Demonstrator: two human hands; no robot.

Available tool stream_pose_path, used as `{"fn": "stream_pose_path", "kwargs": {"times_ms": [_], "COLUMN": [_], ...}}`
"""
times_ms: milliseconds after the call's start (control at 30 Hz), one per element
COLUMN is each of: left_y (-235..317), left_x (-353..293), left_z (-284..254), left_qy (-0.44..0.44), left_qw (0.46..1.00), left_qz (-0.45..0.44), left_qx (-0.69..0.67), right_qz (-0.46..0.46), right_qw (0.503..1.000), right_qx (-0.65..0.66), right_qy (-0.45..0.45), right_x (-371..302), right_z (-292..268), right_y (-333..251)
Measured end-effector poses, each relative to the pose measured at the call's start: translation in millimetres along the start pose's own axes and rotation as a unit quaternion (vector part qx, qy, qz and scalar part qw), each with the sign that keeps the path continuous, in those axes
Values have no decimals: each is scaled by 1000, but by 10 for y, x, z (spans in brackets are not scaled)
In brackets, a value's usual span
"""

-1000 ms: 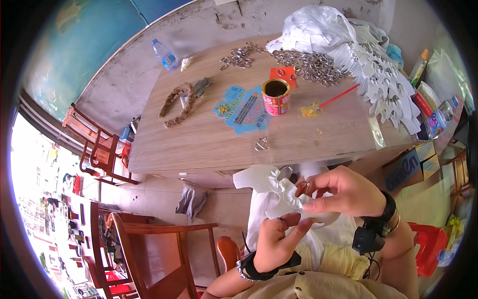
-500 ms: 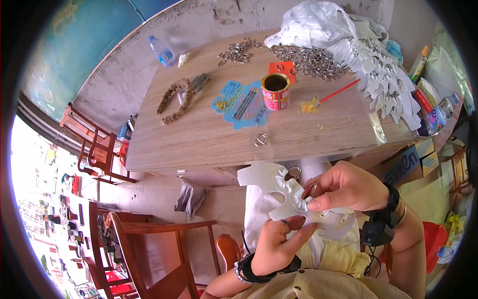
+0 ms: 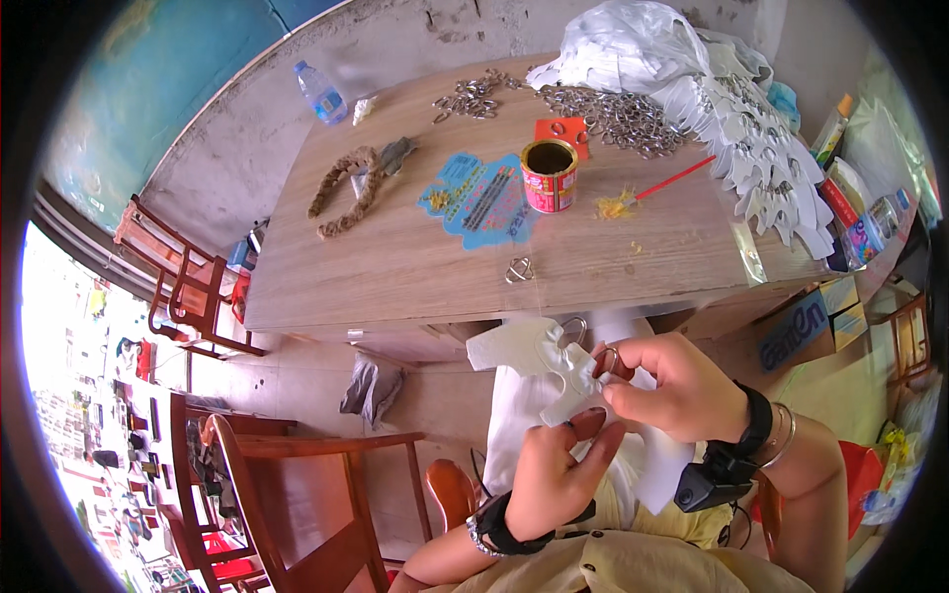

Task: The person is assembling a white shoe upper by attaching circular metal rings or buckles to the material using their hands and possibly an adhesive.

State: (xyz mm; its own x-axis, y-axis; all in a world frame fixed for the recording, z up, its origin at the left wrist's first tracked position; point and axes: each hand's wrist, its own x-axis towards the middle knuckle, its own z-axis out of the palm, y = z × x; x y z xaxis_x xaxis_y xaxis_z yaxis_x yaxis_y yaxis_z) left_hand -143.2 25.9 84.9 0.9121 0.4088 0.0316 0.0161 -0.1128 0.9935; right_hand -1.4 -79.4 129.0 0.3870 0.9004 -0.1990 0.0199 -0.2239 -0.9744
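Over my lap I hold a white cut-out piece [image 3: 514, 348], with curved notches along its edges and a puckered strip down its middle. My left hand [image 3: 559, 479] is closed, pinching its lower edge between thumb and fingers. On the piece's far edge sits a metal ring [image 3: 576, 326]. My right hand [image 3: 682, 390] is closed at the puckered strip, its thumb and finger on a second metal ring [image 3: 610, 360]. The fingers partly hide where this ring meets the piece. More white material [image 3: 664, 469] hangs below my right hand.
The wooden table [image 3: 395, 267] ahead bears an opened tin [image 3: 550, 178], a blue card [image 3: 479, 203], a red stick [image 3: 675, 178], a braided loop [image 3: 341, 188] and heaped metal rings [image 3: 633, 124]. White pieces with rings [image 3: 756, 148] hang at right. A wooden chair [image 3: 306, 494] stands left.
My right hand has moved slightly left and up, its wrist turned. The white piece has shifted a little left, and its lower part now hangs down below my hands.
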Motion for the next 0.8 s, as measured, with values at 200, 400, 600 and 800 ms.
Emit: {"fn": "stream_pose_path", "kwargs": {"times_ms": [200,400,600,800], "left_y": [68,171,235,206], "left_x": [114,213,226,180], "left_z": [-190,-589,-729,-714], "left_qy": [20,158,208,191], "left_qw": [990,957,931,939], "left_qz": [-71,1,73,68], "left_qx": [-123,-242,-290,-276], "right_qz": [29,-48,-163,-273], "right_qw": [994,997,955,860], "right_qx": [52,60,-241,-418], "right_qy": [-96,-26,64,108], "right_x": [232,809,1394,1665], "right_z": [-263,-552,-446,-247], "right_y": [35,32,338,494]}}
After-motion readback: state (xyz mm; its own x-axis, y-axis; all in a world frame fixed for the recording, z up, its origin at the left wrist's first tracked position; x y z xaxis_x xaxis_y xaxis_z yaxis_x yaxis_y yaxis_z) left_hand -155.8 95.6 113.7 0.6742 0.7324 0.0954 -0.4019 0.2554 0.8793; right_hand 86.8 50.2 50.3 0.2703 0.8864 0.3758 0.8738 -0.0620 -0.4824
